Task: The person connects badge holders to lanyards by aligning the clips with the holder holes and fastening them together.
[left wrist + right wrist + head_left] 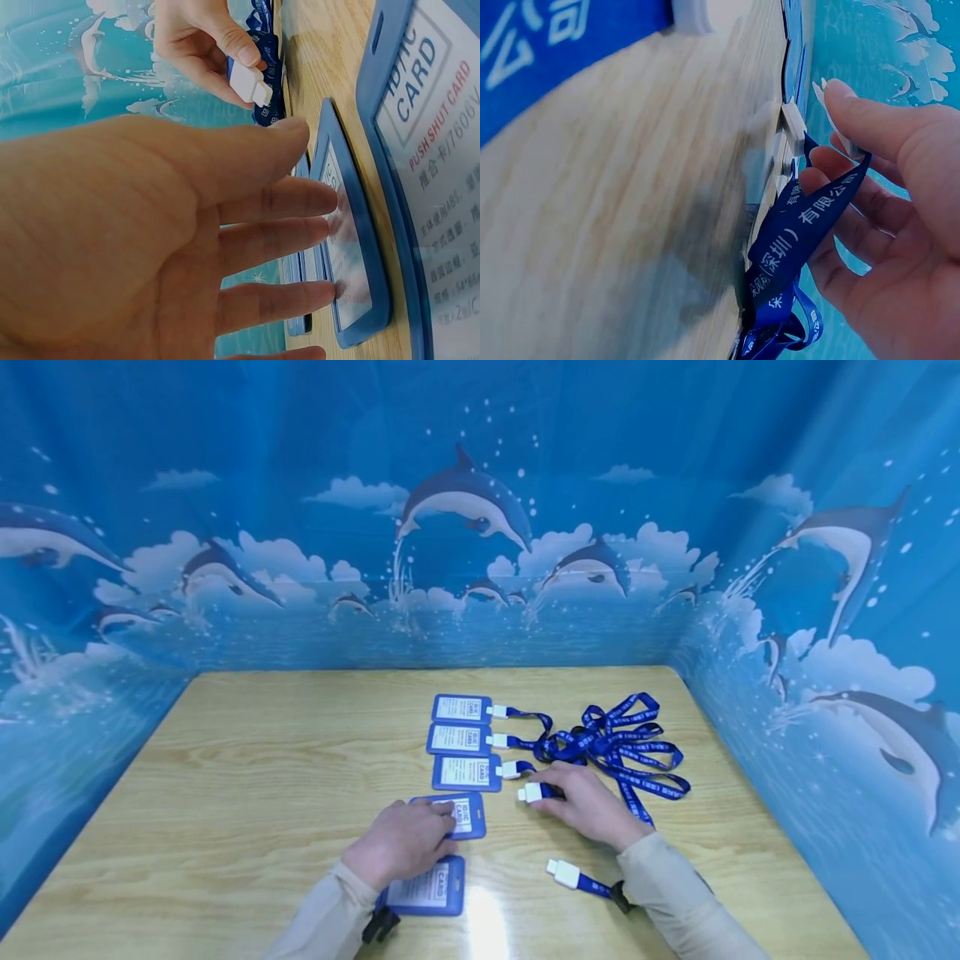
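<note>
My left hand (pixel 408 843) rests its straight fingertips on a blue ID card holder (pixel 471 818) lying on the table. In the left wrist view its fingers reach the clear face of that card holder (pixel 347 247), the thumb held apart. My right hand (pixel 588 806) pinches the white clip (pixel 529 792) of a blue lanyard between thumb and fingers. In the right wrist view the printed lanyard strap (pixel 802 232) hangs from this clip toward the table. The clip's tip points left, a short way from the card holder's slotted end.
Three card holders, with the middle one (pixel 459 739) between two others, join lanyards by white clips. Their straps lie in a tangled pile (pixel 600 743) at right. Nearer the body are another card holder (pixel 448 887) and another white clip (pixel 564 873). Dolphin-print curtains (pixel 465 635) border the table.
</note>
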### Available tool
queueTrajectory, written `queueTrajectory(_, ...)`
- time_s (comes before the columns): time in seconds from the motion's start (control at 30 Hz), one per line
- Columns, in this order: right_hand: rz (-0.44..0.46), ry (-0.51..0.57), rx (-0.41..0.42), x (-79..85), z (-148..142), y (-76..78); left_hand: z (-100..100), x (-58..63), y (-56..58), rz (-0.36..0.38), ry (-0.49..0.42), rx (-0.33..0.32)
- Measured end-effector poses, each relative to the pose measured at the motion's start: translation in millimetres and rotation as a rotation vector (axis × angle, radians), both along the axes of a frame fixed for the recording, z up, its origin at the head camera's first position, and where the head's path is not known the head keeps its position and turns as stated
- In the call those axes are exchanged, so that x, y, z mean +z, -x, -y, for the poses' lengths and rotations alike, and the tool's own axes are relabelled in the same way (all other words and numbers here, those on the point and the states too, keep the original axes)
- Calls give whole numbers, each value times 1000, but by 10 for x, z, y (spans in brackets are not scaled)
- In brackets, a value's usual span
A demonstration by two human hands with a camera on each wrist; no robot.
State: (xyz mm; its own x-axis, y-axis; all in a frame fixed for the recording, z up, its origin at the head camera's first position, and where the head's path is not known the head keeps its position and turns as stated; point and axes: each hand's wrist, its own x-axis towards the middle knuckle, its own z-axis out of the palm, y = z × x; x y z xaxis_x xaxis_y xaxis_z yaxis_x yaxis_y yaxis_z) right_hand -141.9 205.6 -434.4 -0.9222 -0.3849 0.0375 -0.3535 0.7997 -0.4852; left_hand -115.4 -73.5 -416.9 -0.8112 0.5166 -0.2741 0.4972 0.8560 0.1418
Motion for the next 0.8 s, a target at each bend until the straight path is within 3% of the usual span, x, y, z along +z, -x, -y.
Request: queueTrajectory(0.8, -40, -74, 57, -44, 59, 29, -32, -25, -12, -10, -11, -52)
